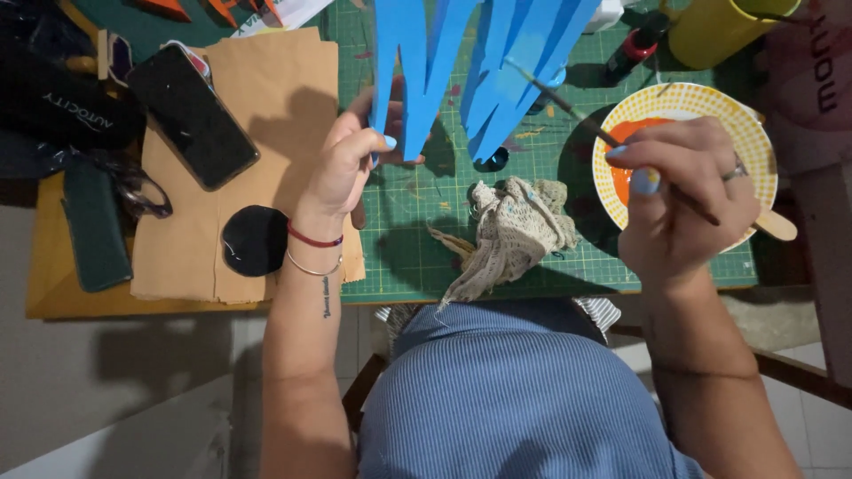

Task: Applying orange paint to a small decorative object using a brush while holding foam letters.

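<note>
Left hand (342, 164): fingers pinched on blue cutout (484, 66), points hanging toward person.
Right hand (679, 200): fingers closed around paintbrush (586, 120), slanting up-left to cutout.
Nearby: paint plate (754, 142), rag (515, 231).

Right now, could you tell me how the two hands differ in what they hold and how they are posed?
The left hand pinches the blue cutout by its lower edge; the right hand grips a thin paintbrush. The left hand hangs over the green mat; the right hand is above the yellow plate. Both have light blue nails.
</note>
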